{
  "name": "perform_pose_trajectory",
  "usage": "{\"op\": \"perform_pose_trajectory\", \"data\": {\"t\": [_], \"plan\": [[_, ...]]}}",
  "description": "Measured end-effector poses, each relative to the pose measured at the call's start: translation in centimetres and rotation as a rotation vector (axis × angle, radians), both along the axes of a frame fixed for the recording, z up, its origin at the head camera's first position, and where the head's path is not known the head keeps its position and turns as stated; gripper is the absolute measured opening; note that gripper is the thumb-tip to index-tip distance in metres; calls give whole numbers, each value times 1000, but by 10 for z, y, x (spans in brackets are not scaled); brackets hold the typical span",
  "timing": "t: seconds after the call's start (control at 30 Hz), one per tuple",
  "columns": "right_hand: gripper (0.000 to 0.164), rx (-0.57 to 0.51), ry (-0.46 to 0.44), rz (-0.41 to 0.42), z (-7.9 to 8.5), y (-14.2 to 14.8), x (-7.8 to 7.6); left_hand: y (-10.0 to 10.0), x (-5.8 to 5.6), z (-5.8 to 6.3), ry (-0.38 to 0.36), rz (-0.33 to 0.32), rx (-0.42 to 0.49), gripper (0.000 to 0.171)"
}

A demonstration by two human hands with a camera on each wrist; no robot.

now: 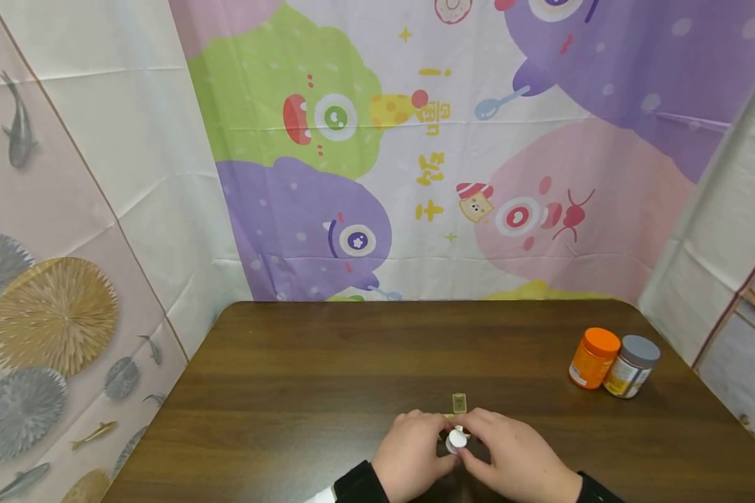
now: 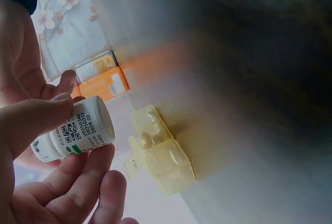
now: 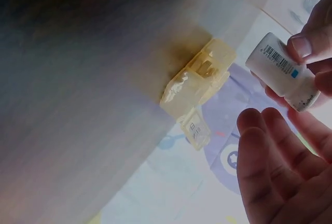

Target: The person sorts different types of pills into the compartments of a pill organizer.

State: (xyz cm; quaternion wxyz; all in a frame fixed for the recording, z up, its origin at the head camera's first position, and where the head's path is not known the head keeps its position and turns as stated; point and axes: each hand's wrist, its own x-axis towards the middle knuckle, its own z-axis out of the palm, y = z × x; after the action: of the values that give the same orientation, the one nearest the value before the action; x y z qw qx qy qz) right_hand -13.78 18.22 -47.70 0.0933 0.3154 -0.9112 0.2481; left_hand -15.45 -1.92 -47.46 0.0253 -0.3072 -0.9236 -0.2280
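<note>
A small white pill bottle (image 2: 83,130) with printed labels is between my two hands, its white cap (image 1: 457,439) facing up toward me. My left hand (image 1: 413,447) grips the bottle's body, thumb across the label and fingers beneath. My right hand (image 1: 516,447) has its thumb and forefinger at the cap end, the other fingers (image 3: 259,151) stretched out below. Just past the bottle stands a yellow translucent pill organizer (image 3: 189,86), with small pieces inside and a marked lid (image 3: 195,129) flipped open. In the head view the hands hide most of it.
An orange jar (image 1: 594,358) and a grey-lidded jar (image 1: 631,367) stand side by side at the right of the brown wooden table (image 1: 327,349). A cartoon-printed curtain (image 1: 415,265) hangs behind the table's far edge.
</note>
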Motion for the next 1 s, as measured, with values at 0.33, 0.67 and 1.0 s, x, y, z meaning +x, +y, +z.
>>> {"op": "perform_pose_trajectory", "data": {"t": [0.33,0.67,1.0], "plan": [[18,-16,-120,-27,-1,-3,0,-2,0,0,-6,-3,8,22],[19,-18,-186,-34,-1,-5,2,-2,3,-3,2,-9,11,22],[17,-93,-291,-169,5,19,6,-2,3,-3,-30,-21,-17,30]]}}
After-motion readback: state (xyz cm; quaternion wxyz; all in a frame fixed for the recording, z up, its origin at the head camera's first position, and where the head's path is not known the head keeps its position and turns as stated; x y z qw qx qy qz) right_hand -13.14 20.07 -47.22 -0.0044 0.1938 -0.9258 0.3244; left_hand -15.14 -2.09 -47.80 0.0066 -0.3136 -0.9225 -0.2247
